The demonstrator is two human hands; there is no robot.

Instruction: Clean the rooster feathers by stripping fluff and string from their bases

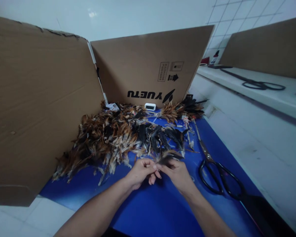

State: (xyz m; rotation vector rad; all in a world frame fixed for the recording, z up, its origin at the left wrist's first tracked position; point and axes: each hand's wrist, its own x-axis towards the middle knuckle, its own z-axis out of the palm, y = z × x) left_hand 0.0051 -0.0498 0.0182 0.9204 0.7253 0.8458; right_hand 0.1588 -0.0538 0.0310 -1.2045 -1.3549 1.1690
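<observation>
Brown and black feathers (168, 158) stick out of the right hand (179, 171), pinched by its thumb and finger. The left hand (141, 171) touches it, fingers bent — I can't tell if it grips too. They are over the blue table (155, 210), just in front of the feather pile (108, 138). A loose pinch could let thin feathers slip — and they'd get lost there.

Flat blue work surface (153, 210) is showing one solid colour. Loose heap of slender brown feathers (106, 135) is mixing russet, black, greyish-white. Small wispy dark feather tuft (169, 157) is blending blackish grey with tan. Tall brown cardboard panel (138, 62) is carrying black printed lettering, arrow, leaf-shaped mark. Long black-handled metal scissors (208, 158) are showing brownish-grey blades. Pale tiled wall (225, 20) is bearing dark grid lines.
</observation>
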